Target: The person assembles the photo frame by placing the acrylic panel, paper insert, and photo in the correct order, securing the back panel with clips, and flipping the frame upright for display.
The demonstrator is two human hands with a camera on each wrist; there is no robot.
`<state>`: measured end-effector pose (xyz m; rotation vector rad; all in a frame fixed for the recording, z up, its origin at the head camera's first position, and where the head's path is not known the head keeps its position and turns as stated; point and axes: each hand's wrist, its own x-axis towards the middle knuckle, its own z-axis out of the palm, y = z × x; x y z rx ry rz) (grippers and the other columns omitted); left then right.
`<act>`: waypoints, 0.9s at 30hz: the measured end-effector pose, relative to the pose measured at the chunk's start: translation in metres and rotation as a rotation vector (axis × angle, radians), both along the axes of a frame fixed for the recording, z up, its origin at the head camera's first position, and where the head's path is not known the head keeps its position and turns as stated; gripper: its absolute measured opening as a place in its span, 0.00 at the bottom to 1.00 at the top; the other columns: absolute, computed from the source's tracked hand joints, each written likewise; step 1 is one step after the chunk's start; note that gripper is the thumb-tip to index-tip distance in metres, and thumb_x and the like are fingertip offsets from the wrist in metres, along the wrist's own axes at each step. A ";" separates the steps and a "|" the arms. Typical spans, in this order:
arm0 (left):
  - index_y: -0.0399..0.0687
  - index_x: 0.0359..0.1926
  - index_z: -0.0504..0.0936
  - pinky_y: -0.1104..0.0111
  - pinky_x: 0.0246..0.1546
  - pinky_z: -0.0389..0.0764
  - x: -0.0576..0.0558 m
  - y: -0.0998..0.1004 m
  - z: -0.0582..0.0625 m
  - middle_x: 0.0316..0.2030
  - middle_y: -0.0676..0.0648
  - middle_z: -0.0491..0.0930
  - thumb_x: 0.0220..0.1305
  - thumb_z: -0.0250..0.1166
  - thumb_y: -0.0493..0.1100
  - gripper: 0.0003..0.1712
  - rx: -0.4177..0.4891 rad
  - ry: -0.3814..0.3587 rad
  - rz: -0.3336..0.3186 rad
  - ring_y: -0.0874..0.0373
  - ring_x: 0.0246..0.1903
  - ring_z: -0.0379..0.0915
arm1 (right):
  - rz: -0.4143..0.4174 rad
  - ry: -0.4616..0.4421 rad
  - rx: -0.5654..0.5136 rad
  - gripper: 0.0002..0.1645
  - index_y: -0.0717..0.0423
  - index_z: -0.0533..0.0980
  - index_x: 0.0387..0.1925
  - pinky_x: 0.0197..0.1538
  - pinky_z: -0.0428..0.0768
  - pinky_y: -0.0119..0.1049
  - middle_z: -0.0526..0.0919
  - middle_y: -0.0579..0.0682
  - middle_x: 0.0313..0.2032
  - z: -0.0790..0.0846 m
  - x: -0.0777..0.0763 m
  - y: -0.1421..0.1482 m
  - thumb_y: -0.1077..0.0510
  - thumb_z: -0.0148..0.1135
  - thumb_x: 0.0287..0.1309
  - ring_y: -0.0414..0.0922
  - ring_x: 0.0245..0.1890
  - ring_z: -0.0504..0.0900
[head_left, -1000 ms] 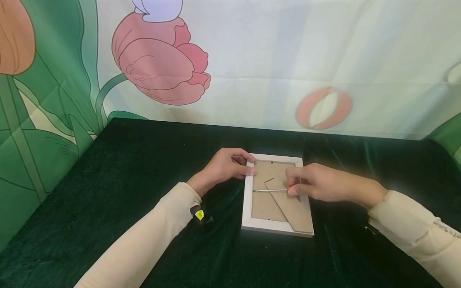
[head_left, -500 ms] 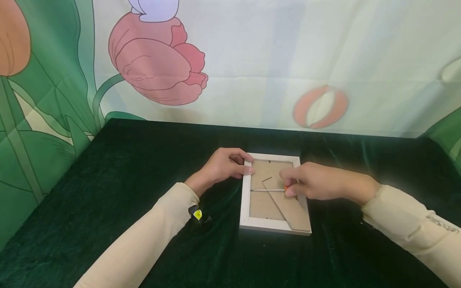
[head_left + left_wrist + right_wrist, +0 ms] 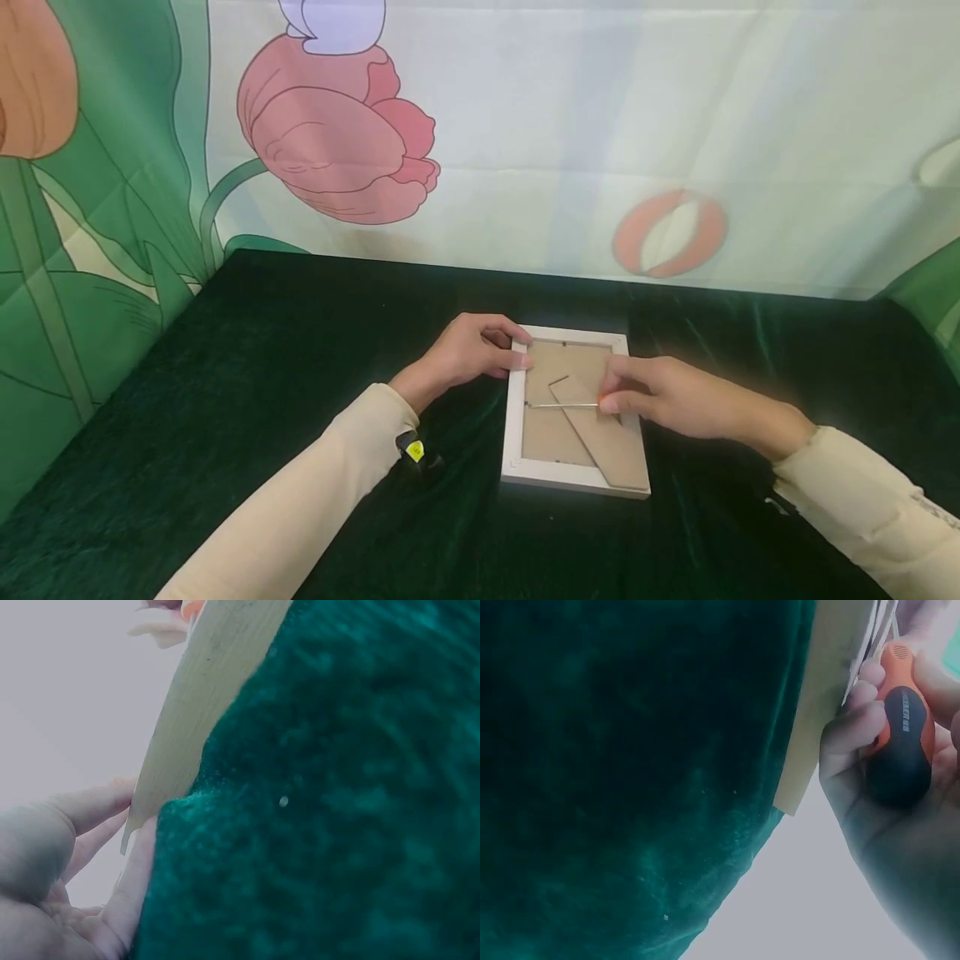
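Note:
A white picture frame lies face down, its brown backboard and slanted stand flap facing up. My left hand grips the frame's upper left edge, thumb on top; the left wrist view shows fingers along its wooden side. My right hand holds a screwdriver with an orange and black handle. Its thin metal shaft crosses the flap, and the tip meets the frame's left inner edge, right at a small dark tab. Another dark tab shows at the top inner edge.
Dark green velvet cloth covers the table under the frame. Behind it hangs a pale curtain printed with flowers and leaves. Both forearms in cream sleeves reach in from the front.
The view shifts slightly. My left hand keeps its grip on the frame, and the screwdriver tip stays at the left inner edge. My right hand's fingers have shifted a little on the handle.

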<state>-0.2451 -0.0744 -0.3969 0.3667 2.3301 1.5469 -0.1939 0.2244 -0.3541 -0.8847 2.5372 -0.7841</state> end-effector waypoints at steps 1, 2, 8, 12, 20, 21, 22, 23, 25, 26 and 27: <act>0.50 0.54 0.89 0.64 0.46 0.88 0.000 0.000 0.000 0.45 0.44 0.83 0.63 0.80 0.44 0.19 -0.003 0.000 0.002 0.49 0.42 0.85 | -0.005 0.002 -0.010 0.10 0.43 0.80 0.46 0.34 0.79 0.36 0.80 0.41 0.35 0.000 0.001 0.000 0.46 0.70 0.71 0.43 0.37 0.81; 0.50 0.54 0.89 0.64 0.46 0.88 0.000 0.000 0.000 0.45 0.44 0.83 0.63 0.80 0.44 0.19 -0.003 0.000 0.002 0.49 0.42 0.85 | -0.010 0.004 -0.016 0.10 0.43 0.80 0.46 0.36 0.80 0.36 0.81 0.40 0.36 -0.001 0.003 0.001 0.46 0.70 0.71 0.42 0.38 0.82; 0.50 0.54 0.89 0.64 0.46 0.88 0.000 0.000 0.000 0.45 0.44 0.83 0.62 0.80 0.43 0.19 -0.004 0.000 0.002 0.49 0.42 0.85 | -0.026 -0.001 -0.054 0.14 0.45 0.80 0.47 0.45 0.84 0.37 0.84 0.38 0.40 -0.001 0.011 0.007 0.44 0.72 0.69 0.40 0.42 0.83; 0.50 0.54 0.89 0.65 0.46 0.89 -0.001 0.001 0.000 0.45 0.44 0.83 0.62 0.80 0.43 0.19 -0.004 0.004 0.000 0.49 0.42 0.85 | -0.043 -0.037 -0.079 0.15 0.46 0.80 0.47 0.41 0.85 0.36 0.84 0.40 0.39 0.000 0.017 0.011 0.44 0.73 0.67 0.42 0.39 0.84; 0.50 0.54 0.89 0.64 0.46 0.89 0.000 0.001 0.000 0.45 0.43 0.83 0.62 0.80 0.43 0.19 -0.009 0.008 0.005 0.49 0.42 0.85 | -0.027 -0.089 -0.148 0.11 0.44 0.80 0.46 0.35 0.86 0.38 0.83 0.42 0.41 -0.005 0.028 0.020 0.49 0.73 0.68 0.43 0.38 0.84; 0.50 0.54 0.89 0.64 0.46 0.89 0.000 0.001 0.000 0.45 0.43 0.83 0.62 0.80 0.43 0.19 -0.009 0.008 0.005 0.49 0.42 0.85 | -0.017 -0.088 -0.159 0.10 0.44 0.80 0.46 0.35 0.86 0.38 0.83 0.42 0.41 -0.006 0.030 0.021 0.50 0.73 0.69 0.43 0.38 0.84; 0.50 0.54 0.89 0.65 0.46 0.89 0.000 0.001 0.000 0.45 0.43 0.83 0.62 0.80 0.43 0.19 -0.010 0.008 0.007 0.49 0.42 0.85 | -0.007 -0.087 -0.170 0.09 0.43 0.80 0.46 0.35 0.86 0.38 0.83 0.42 0.41 -0.008 0.031 0.023 0.51 0.72 0.69 0.43 0.38 0.84; 0.50 0.54 0.89 0.65 0.46 0.89 0.000 0.001 0.000 0.45 0.43 0.83 0.62 0.80 0.43 0.19 -0.010 0.008 0.008 0.48 0.42 0.85 | 0.004 -0.083 -0.181 0.08 0.42 0.80 0.45 0.34 0.86 0.38 0.83 0.42 0.41 -0.009 0.032 0.024 0.52 0.72 0.69 0.43 0.37 0.84; 0.50 0.54 0.89 0.65 0.46 0.89 0.000 0.001 0.000 0.45 0.43 0.83 0.62 0.80 0.43 0.19 -0.012 0.009 0.009 0.48 0.42 0.85 | 0.026 -0.077 -0.201 0.07 0.41 0.80 0.46 0.34 0.85 0.37 0.83 0.41 0.41 -0.011 0.034 0.027 0.53 0.71 0.70 0.43 0.37 0.84; 0.50 0.54 0.89 0.65 0.46 0.89 0.000 0.000 0.000 0.45 0.43 0.83 0.62 0.80 0.43 0.19 -0.014 0.010 0.010 0.49 0.42 0.85 | 0.037 -0.070 -0.210 0.07 0.41 0.80 0.46 0.34 0.85 0.37 0.83 0.41 0.40 -0.012 0.034 0.028 0.54 0.71 0.71 0.43 0.36 0.84; 0.50 0.54 0.89 0.65 0.46 0.89 0.000 0.000 0.000 0.45 0.43 0.83 0.62 0.80 0.43 0.19 -0.013 0.011 0.009 0.49 0.41 0.85 | 0.049 -0.063 -0.220 0.07 0.40 0.79 0.46 0.33 0.85 0.37 0.83 0.40 0.40 -0.013 0.035 0.029 0.54 0.70 0.71 0.42 0.36 0.83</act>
